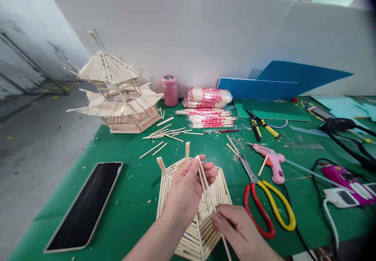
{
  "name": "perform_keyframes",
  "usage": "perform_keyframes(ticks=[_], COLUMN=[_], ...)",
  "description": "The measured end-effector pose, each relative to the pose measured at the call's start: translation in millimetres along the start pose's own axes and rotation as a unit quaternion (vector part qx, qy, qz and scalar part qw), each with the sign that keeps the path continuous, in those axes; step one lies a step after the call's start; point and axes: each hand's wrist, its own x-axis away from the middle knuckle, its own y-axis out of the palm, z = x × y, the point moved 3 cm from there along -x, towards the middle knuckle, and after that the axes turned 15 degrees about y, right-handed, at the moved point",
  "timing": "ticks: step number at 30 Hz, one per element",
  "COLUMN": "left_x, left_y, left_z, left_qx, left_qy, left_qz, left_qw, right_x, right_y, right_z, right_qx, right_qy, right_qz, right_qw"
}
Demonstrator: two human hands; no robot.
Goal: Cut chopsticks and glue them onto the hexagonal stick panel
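Over a hexagonal panel of wooden sticks [188, 237], my left hand [188, 186] is closed on the upper ends of thin wooden sticks [205, 182], thumb against them. Lower and to the right, my right hand [235, 227] pinches a wooden stick between thumb and fingers, its lower end pointing toward the bottom edge. The panel lies flat on the green table, partly hidden by both hands. Short stick bundles [187, 151] stand up at its far corners. Scissors [255, 186] with red and yellow handles lie right of my right hand.
A stick pagoda model [117, 100] stands at the back left, near a pink cup [170, 91] and wrapped chopsticks [208, 108]. A phone [85, 206] lies left. On the right are pliers [261, 125], a pink glue gun [272, 161], cables and a power strip [349, 182].
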Motion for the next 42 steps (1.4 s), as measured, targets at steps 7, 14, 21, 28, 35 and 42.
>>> perform_keyframes(ticks=[7,14,21,28,35,42], left_x=[-5.7,-9.3,-10.9,-10.6,-7.9,-7.9], left_y=[-3.8,-2.8,-2.6,-0.8,-1.1,-0.9], left_z=[3.5,-0.7,-3.2,-3.7,-1.9,1.2], left_qx=[0.024,0.036,0.045,0.069,0.077,0.073], left_qy=[-0.015,-0.037,-0.05,-0.044,-0.033,-0.027], left_qz=[0.04,0.047,0.05,0.033,0.001,-0.031], left_qw=[0.999,0.998,0.996,0.996,0.996,0.996], right_x=[4.3,1.0,1.7,-3.4,-6.1,-7.1], right_y=[-16.9,-16.6,-15.9,-3.8,0.9,0.3], right_z=[-3.1,13.3,12.2,-1.5,-3.9,-1.3], right_qx=[-0.078,-0.222,-0.19,-0.162,-0.22,-0.212], right_qy=[0.056,0.128,0.088,0.048,0.051,0.054], right_qz=[0.011,-0.026,-0.003,0.002,0.003,0.014], right_qw=[0.995,0.966,0.978,0.986,0.974,0.976])
